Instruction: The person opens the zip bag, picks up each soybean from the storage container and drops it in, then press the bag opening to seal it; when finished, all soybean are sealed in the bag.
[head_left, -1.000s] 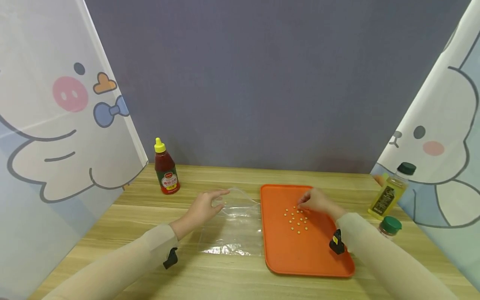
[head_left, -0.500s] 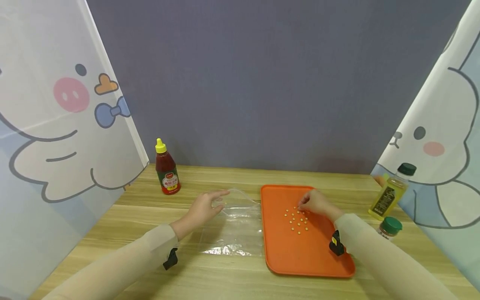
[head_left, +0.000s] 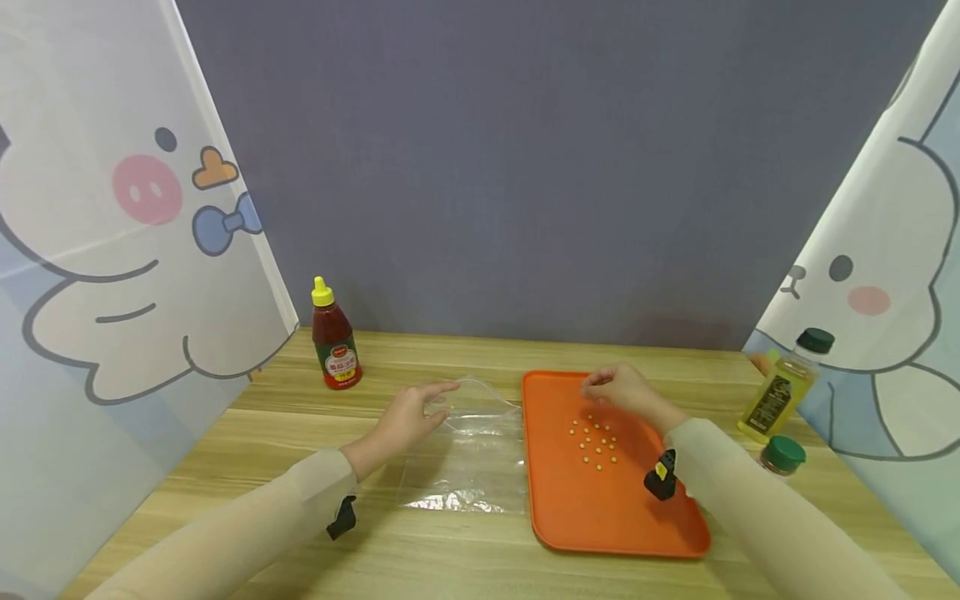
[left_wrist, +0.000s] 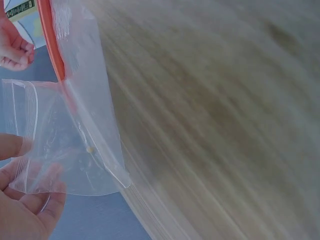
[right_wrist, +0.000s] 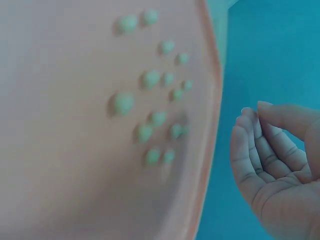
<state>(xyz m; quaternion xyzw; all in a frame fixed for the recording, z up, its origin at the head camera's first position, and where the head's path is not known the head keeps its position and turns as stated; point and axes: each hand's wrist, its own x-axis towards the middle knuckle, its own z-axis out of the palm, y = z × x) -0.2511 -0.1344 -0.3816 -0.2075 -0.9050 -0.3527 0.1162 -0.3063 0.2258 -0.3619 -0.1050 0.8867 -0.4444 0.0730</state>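
My left hand (head_left: 405,417) holds the mouth of a clear zip bag (head_left: 465,467) that lies on the table. In the left wrist view, its thumb and fingers are on either side of the bag's zip strip (left_wrist: 31,115), and one pale yellow bean (left_wrist: 90,149) shows inside the bag. My right hand (head_left: 622,390) is above the far part of the orange tray (head_left: 585,517), thumb and index fingertips together in a pinch. Whatever lies between those fingertips is too small or hidden to see. Several round yellow soybeans (right_wrist: 150,79) lie scattered on the tray below it.
A ketchup bottle (head_left: 337,346) with a yellow cap stands at the back left. On the right, beyond the tray, are an oil bottle (head_left: 780,396) and a green-capped jar (head_left: 782,454). A grey panel (head_left: 480,167) closes off the back of the wooden table.
My right hand reached down to the soybeans, its fingertips among them half a second ago. It has since lifted away, back and to the left. The left hand and bag stay put.
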